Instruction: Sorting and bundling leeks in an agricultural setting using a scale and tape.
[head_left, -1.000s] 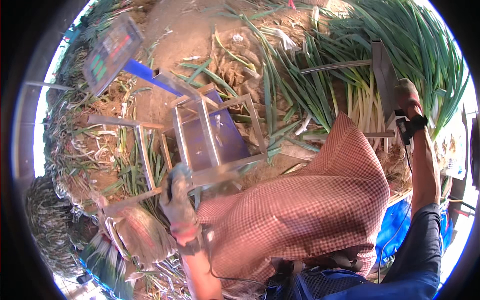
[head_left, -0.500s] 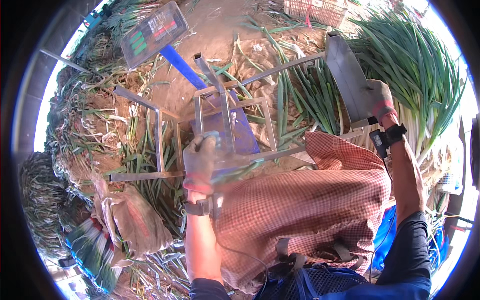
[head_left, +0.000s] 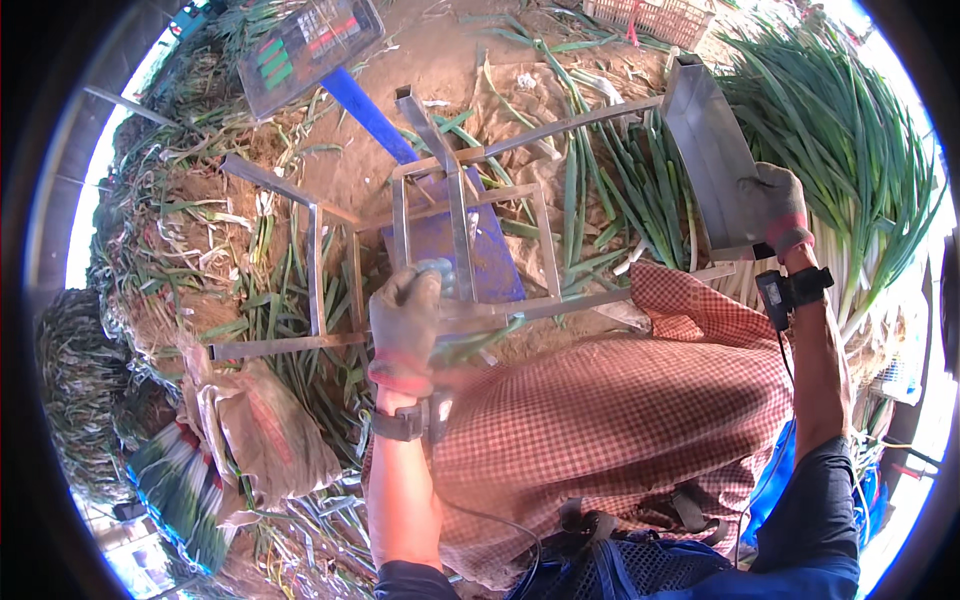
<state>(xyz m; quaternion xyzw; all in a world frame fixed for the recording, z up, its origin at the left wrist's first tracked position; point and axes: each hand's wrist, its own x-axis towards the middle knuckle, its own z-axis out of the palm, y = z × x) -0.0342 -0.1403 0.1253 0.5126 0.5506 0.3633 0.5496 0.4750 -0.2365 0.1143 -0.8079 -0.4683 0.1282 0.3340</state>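
My left hand [head_left: 405,315], in a grey work glove with a red cuff, is closed in front of the metal frame [head_left: 458,235]. Something pale blue [head_left: 436,268] shows at its fingers, too unclear to name. Blurred green leaves lie just beneath that hand. On the right, my gloved right hand [head_left: 780,205] grips the near right edge of a grey sheet-metal trough [head_left: 712,160], which sits at the right end of the frame. A checked red cloth [head_left: 600,420] covers my lap.
Long green onions [head_left: 820,150] are heaped at the right, and loose leaves litter the ground. A scale display [head_left: 310,55] on a blue post stands far left. A beige crate [head_left: 655,22] is at the back. Near left lie a woven sack [head_left: 265,430] and bundled onions [head_left: 180,500].
The view has shifted slightly; the trough and my right hand appear a little farther right. My left hand stays closed at about the same spot on the frame.
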